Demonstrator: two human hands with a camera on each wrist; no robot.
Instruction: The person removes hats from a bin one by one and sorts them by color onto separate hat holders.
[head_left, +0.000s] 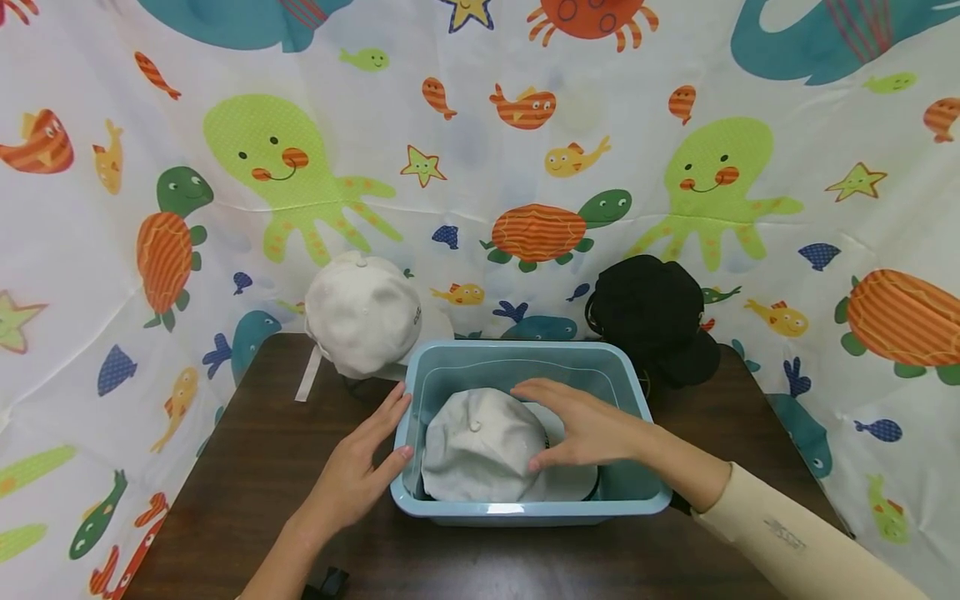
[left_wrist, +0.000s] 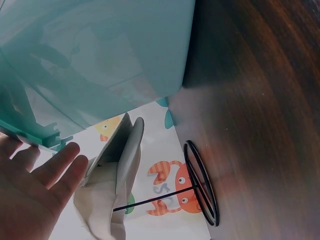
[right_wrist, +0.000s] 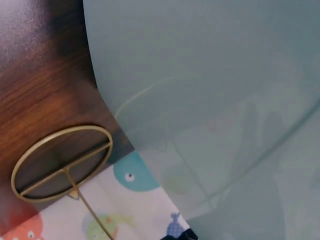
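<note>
Pale cap (head_left: 480,450), head view: lies crown up in the blue bin (head_left: 420,506), low centre of the frame, brim toward the frame's right.
Right hand (head_left: 585,427), head view: my thumb and fingers are apart, arched over that cap; whether they touch it I cannot tell. Squeezing hard could crumple the crown, since its cloth looks soft.
Left hand (head_left: 362,467), head view: my fingers reach out straight and spread at the bin's left rim. Too firm a push might slide the bin on the smooth-looking table (head_left: 285,433) and bump the black cap (head_left: 645,308), right of centre.
White cap (head_left: 363,312), head view: left of centre, near my left fingertips; a careless sweep could knock it over.
Black stand (left_wrist: 196,187), left wrist view: thin wire, lower middle, easily toppled, I'd judge. My fingers fan slightly at lower left, tips by the rim; their pressure I can't tell.
Gold stand (right_wrist: 66,170), right wrist view: lower left, its ring base near the bin; a shifted bin could catch it. My right fingers don't show here.
</note>
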